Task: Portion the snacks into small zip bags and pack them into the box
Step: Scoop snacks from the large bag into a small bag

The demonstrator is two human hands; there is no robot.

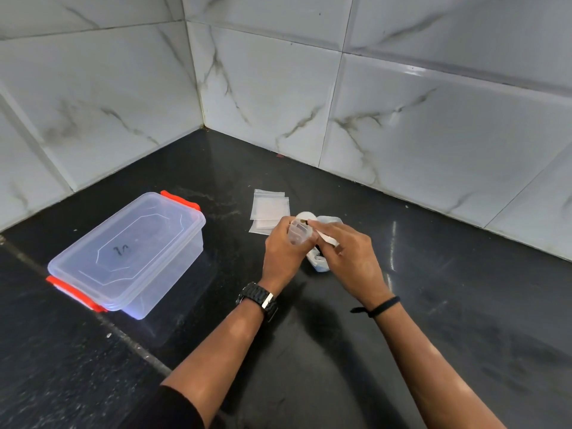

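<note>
My left hand (pixel 283 253) holds a small clear zip bag (pixel 297 233) upright with its mouth open. My right hand (pixel 348 253) pinches a small brown snack piece (pixel 306 223) at the bag's mouth and also grips a white strip. Under my hands lies a white snack packet (pixel 318 261), partly hidden. A few empty zip bags (pixel 268 210) lie flat on the counter just behind my hands. The clear plastic box (pixel 133 252) with red clips stands to the left, lid on.
The black stone counter (pixel 309 351) meets marble-tiled walls (pixel 278 88) in a corner behind the bags. A joint line crosses the counter at the left front. A crumpled clear wrapper (pixel 329 219) lies behind my right hand.
</note>
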